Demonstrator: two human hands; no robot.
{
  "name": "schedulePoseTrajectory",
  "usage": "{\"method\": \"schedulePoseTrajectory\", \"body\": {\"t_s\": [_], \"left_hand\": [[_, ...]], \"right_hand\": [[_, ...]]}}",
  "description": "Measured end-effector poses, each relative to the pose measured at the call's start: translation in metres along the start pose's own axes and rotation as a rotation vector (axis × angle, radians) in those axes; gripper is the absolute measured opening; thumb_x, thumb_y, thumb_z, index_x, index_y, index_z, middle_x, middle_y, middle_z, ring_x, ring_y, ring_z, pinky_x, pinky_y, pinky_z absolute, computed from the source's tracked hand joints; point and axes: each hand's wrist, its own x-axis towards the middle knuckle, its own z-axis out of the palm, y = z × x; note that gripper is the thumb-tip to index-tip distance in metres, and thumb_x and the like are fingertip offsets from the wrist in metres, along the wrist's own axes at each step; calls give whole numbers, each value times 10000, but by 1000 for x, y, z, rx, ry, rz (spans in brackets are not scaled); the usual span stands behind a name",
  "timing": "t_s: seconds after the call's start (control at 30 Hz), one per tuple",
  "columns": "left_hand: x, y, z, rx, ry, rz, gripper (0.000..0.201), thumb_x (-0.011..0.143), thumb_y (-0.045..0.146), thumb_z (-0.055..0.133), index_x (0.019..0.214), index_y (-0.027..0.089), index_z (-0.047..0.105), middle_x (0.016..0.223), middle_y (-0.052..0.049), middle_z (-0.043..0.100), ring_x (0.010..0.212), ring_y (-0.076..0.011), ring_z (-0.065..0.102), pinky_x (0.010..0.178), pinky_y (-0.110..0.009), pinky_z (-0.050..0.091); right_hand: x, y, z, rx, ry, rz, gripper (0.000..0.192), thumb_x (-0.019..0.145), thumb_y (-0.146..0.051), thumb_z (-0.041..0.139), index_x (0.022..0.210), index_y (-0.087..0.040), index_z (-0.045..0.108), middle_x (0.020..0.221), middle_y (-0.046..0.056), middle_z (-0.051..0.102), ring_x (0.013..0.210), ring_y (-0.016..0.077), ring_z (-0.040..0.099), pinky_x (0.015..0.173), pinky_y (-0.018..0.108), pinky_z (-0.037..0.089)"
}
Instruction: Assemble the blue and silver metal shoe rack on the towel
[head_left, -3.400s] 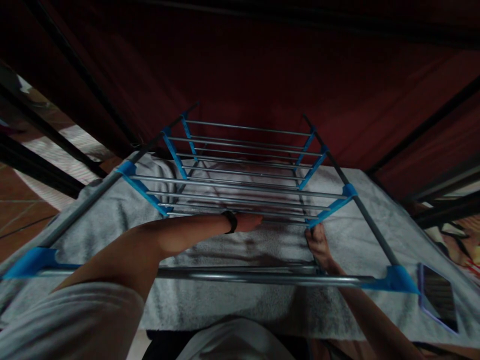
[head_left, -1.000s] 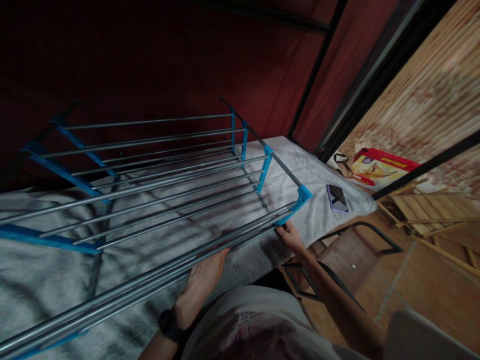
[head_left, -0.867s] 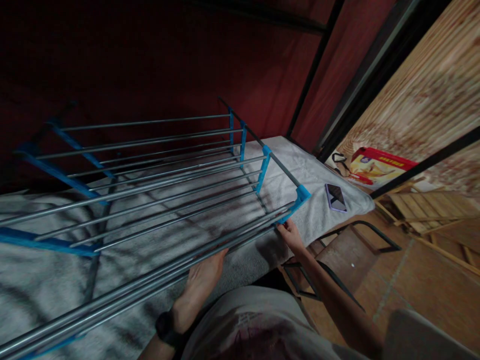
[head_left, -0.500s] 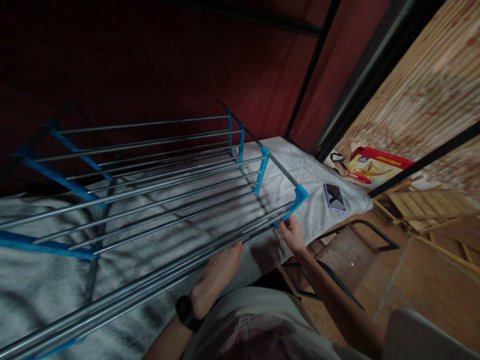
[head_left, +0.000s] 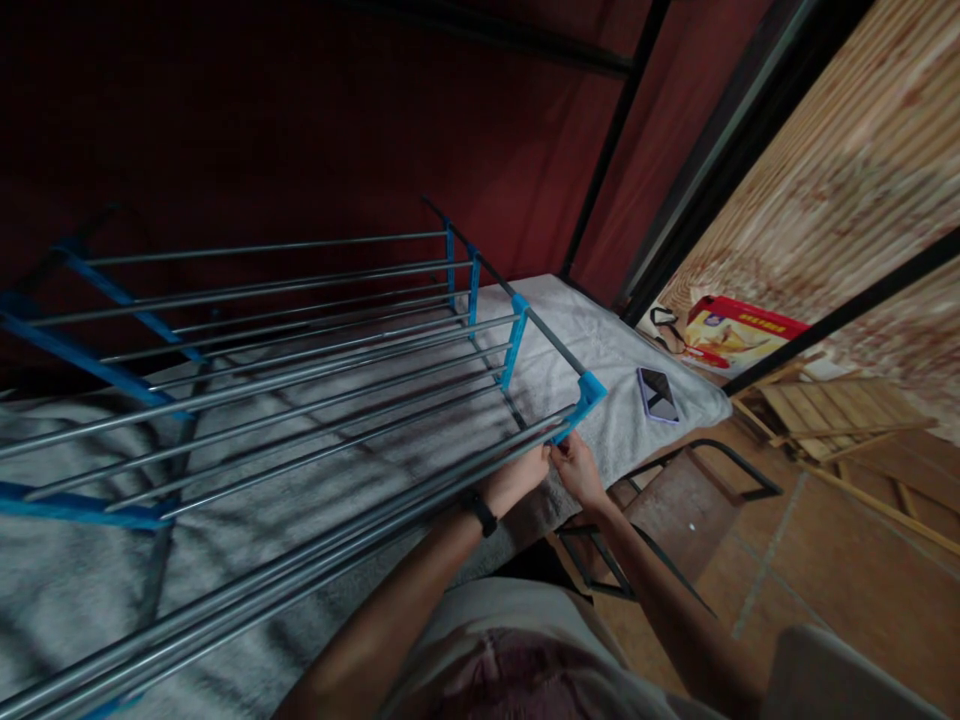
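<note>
Both hands (head_left: pixel 546 470) meet at the drying rack's (head_left: pixel 300 380) near-right corner edge.

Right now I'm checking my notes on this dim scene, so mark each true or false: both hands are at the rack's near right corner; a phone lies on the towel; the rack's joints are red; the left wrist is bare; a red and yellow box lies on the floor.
1. Both the left hand and the right hand are at the near right corner of the grey metal drying rack with blue joints. True.
2. A purple-cased phone lies on the grey towel. True.
3. The rack's joints are red. False: they are blue.
4. The left wrist is bare. False: it wears a black wristband.
5. A red and yellow box lies on the floor. True.
</note>
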Motion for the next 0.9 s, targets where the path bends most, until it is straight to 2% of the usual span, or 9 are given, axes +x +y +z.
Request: {"method": "schedulePoseTrajectory", "body": {"t_s": [0.13, 0.33, 0.47, 0.6, 0.9], "left_hand": [[9, 5, -1, -19, 63, -91, 330, 976, 333, 496, 1215, 190, 673, 1087, -121, 737, 1001, -274, 667, 952, -389, 502], [-2, 3, 14, 4, 203, -136, 410, 999, 465, 462, 1208, 170, 655, 1113, -134, 724, 970, -260, 677, 888, -353, 511], [0, 1, 21, 43, 207, -133, 402, 1006, 466, 453, 1183, 163, 649, 1066, -125, 724, 936, -251, 678, 849, -338, 514], [2, 3, 20, 73, 188, -129, 358, 1011, 426, 461, 1166, 162, 646, 1065, -122, 721, 915, -244, 680, 843, -330, 511], [-1, 15, 20, 258, 180, -163, 357, 1032, 353, 390, 1184, 168, 657, 1080, -163, 715, 995, -293, 678, 929, -412, 487]], "right_hand": [[0, -2, -2, -27, -6, -33, 173, 820, -278, 502, 976, -220, 550, 941, 63, 659, 856, 227, 616, 839, 383, 501], [-1, -1, -1, -50, 36, -118, 135, 835, -259, 480, 954, -218, 530, 983, 84, 634, 927, 236, 602, 871, 404, 494], [-2, 1, 0, -51, 32, -114, 132, 858, -263, 476, 971, -219, 530, 974, 80, 625, 921, 231, 599, 858, 396, 497], [-3, 1, 1, -57, 40, -116, 157, 866, -257, 463, 1000, -208, 529, 996, 90, 620, 932, 231, 596, 866, 396, 493], [0, 4, 0, -54, 39, -125, 165, 832, -237, 467, 979, -213, 537, 995, 90, 623, 936, 232, 600, 880, 392, 494]]}}
